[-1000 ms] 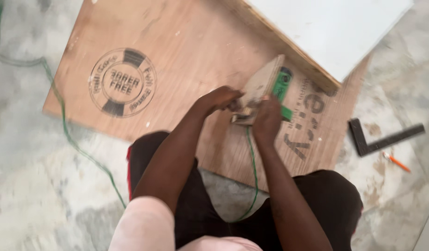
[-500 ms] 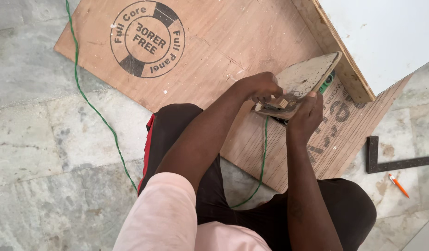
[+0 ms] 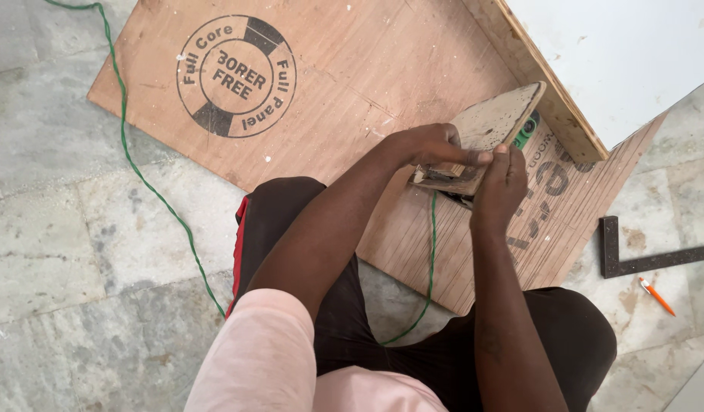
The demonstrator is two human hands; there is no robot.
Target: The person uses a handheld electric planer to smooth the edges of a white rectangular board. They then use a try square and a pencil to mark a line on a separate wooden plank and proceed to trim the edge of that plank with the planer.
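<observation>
Both my hands clamped on sander: left hand (image 3: 432,145) on top, right hand (image 3: 501,183) at 5 o'clock side. Sander (image 3: 485,130) on plywood (image 3: 352,84), near board (image 3: 535,69) edge. Step, I judge: adjusting grip; next needs steady hold, cord (image 3: 432,244) clear.

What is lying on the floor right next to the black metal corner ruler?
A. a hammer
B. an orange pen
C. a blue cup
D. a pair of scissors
B: a small orange pen lies on the stone floor just below the black L-shaped ruler, to the right of the plywood sheet; no hammer, cup or scissors show anywhere.
</observation>
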